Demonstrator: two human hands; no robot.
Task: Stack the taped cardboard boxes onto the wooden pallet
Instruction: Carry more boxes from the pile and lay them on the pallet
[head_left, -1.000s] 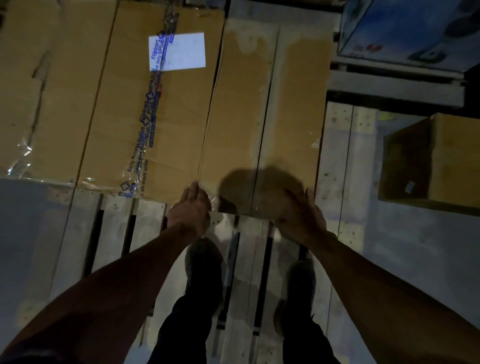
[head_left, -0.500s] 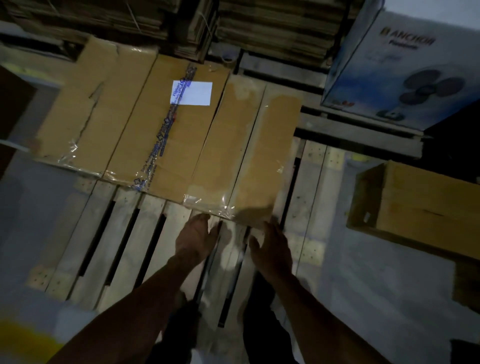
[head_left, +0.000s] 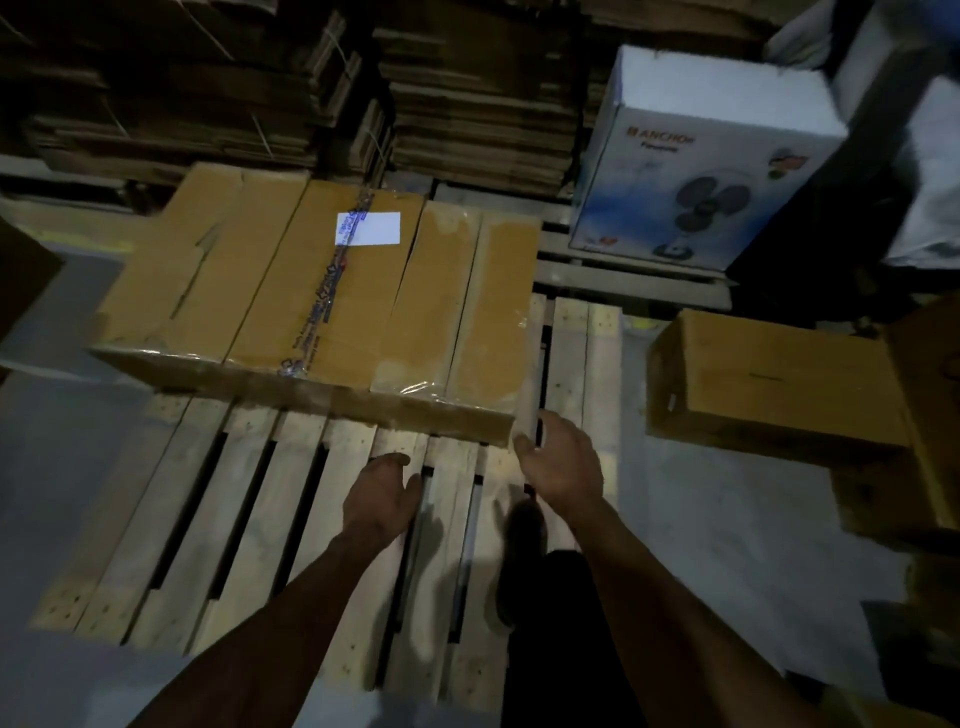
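cardboard boxes (head_left: 332, 296) on wooden pallet (head_left: 218, 525)

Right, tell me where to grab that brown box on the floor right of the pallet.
Take the brown box by its two short ends, one hand each, coming from above its long near side. It lies flat and long; a small slot shows in its left end.

Three flat brown taped cardboard boxes (head_left: 332, 291) side by side on far half of wooden pallet (head_left: 249, 519), touching, tops level; middle one with white label and printed blue tape; clear tape glinting at near edges; pallet's near slats bare.
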